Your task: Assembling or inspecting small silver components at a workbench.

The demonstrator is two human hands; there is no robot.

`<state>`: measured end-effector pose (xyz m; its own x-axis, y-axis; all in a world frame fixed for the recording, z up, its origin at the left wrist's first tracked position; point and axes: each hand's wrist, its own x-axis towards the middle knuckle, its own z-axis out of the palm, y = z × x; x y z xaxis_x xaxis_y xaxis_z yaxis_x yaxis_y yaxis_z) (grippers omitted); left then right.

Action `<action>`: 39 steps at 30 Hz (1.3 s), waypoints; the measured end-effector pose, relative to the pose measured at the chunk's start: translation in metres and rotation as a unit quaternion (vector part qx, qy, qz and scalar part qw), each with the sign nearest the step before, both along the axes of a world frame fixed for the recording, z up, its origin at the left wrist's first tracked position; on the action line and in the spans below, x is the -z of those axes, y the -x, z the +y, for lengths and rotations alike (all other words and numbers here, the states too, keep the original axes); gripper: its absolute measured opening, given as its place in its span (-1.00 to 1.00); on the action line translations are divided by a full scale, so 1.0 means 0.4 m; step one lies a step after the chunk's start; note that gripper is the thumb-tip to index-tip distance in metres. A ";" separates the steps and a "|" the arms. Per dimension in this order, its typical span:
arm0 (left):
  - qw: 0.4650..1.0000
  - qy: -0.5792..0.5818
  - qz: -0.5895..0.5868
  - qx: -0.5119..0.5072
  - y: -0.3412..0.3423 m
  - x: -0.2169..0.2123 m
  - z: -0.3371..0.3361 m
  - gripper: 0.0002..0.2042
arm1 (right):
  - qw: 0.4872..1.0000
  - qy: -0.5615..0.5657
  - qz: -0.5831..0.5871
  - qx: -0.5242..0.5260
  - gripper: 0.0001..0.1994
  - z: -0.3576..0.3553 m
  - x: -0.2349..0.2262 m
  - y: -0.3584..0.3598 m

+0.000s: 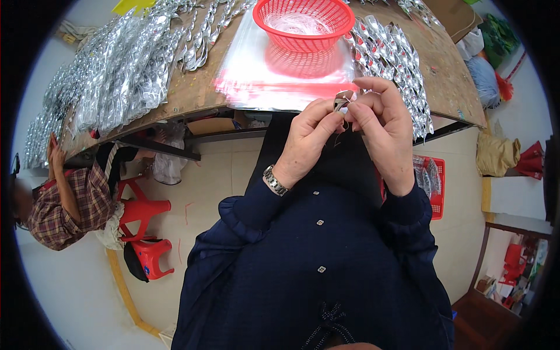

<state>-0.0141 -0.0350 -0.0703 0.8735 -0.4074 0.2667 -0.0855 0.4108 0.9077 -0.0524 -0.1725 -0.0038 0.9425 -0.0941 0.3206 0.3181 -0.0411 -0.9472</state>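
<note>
My left hand point(309, 133), with a metal watch at its wrist, pinches a shiny metal spoon point(342, 100) between thumb and fingers, just off the table's front edge. Close against it, my right hand point(385, 131) has thumb and fingers pressed together at the spoon; what they grip is too small to make out. Just beyond my hands lies a stack of clear plastic bags point(239, 73) with a red border. A red plastic basket point(306, 42) holding fine clear strands stands on the stack. To the right, many shiny spoons point(389, 64) lie overlapping in rows.
Clear-wrapped spoon bundles point(125, 73) cover the left of the wooden table point(446, 76). A person in a checked shirt point(76, 198) is at the left, near red stools point(153, 256). A red crate point(437, 189) with wrapped spoons stands on the floor at right.
</note>
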 end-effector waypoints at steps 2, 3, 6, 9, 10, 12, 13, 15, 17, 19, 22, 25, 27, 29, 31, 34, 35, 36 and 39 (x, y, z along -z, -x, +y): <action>1.000 -0.003 0.005 0.001 0.005 -0.008 -0.002 -0.78 | 1.000 0.009 0.006 0.006 -0.73 -0.002 -0.008 0.003; 1.000 -0.006 0.010 0.001 0.009 -0.012 -0.003 -0.78 | 1.000 0.017 0.012 0.012 -0.74 -0.003 -0.011 0.004; 0.999 -0.041 -0.018 0.005 0.012 -0.013 0.002 -0.74 | 0.997 0.071 0.010 0.034 -0.78 -0.013 -0.008 0.003; 0.996 -0.063 -0.060 -0.004 0.011 -0.012 -0.002 -0.80 | 0.993 0.100 0.051 0.021 -0.81 -0.018 -0.023 0.013; 0.996 -0.062 -0.060 -0.004 0.011 -0.014 -0.002 -0.80 | 0.993 0.101 0.051 0.022 -0.81 -0.019 -0.025 0.015; 0.993 -0.095 -0.074 -0.006 0.014 -0.025 -0.001 -0.84 | 0.990 0.127 0.057 0.037 -0.86 -0.022 -0.027 0.017; 0.993 -0.095 -0.074 -0.006 0.016 -0.029 -0.002 -0.84 | 0.990 0.127 0.057 0.037 -0.86 -0.026 -0.031 0.017; 0.993 -0.090 -0.071 -0.004 0.019 -0.034 -0.006 -0.84 | 0.985 0.155 0.065 0.030 -0.90 -0.037 -0.040 0.017; 0.992 -0.088 -0.086 -0.012 0.021 -0.032 -0.009 -0.84 | 0.984 0.163 0.069 0.024 -0.93 -0.044 -0.048 0.018; 0.991 -0.085 -0.102 -0.017 0.019 -0.031 -0.010 -0.84 | 0.982 0.171 0.072 0.020 -0.95 -0.055 -0.051 0.018; 0.986 -0.095 -0.133 -0.005 0.013 -0.030 -0.008 -0.84 | 0.980 0.194 0.049 0.015 -0.98 -0.067 -0.053 0.019; 0.994 -0.066 -0.085 0.011 0.014 -0.038 -0.008 -0.83 | 0.977 0.213 0.018 0.027 -0.99 -0.070 -0.062 0.024; 0.990 -0.054 -0.127 -0.008 0.011 -0.052 -0.004 -0.81 | 0.977 0.213 -0.014 0.016 -0.99 -0.072 -0.066 0.025; 0.993 -0.052 -0.105 -0.003 0.012 -0.066 0.001 -0.81 | 0.972 0.232 -0.030 0.017 -0.99 -0.075 -0.066 0.023; 0.995 -0.050 -0.082 0.004 0.013 -0.076 0.007 -0.81 | 0.967 0.250 -0.046 0.019 -0.98 -0.076 -0.065 0.022; 0.995 -0.061 -0.080 -0.008 0.012 -0.082 0.014 -0.81 | 0.962 0.270 -0.034 0.019 -0.99 -0.074 -0.057 0.022; 0.995 -0.060 -0.074 -0.014 0.011 -0.082 0.015 -0.82 | 0.959 0.282 -0.032 0.019 -0.99 -0.073 -0.053 0.021; 0.996 -0.061 -0.070 -0.021 0.012 -0.082 0.017 -0.82 | 0.955 0.294 -0.031 0.020 -0.98 -0.073 -0.048 0.021; 0.996 -0.071 -0.060 -0.014 0.009 -0.086 0.023 -0.84 | 0.946 0.321 -0.050 0.015 -0.96 -0.071 -0.036 0.020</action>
<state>-0.0177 -0.0259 -0.0359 0.8506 -0.4236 0.3116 -0.2068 0.2753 0.9388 -0.0603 -0.2007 0.0106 0.9043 0.1243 0.4085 0.3949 -0.6072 -0.6895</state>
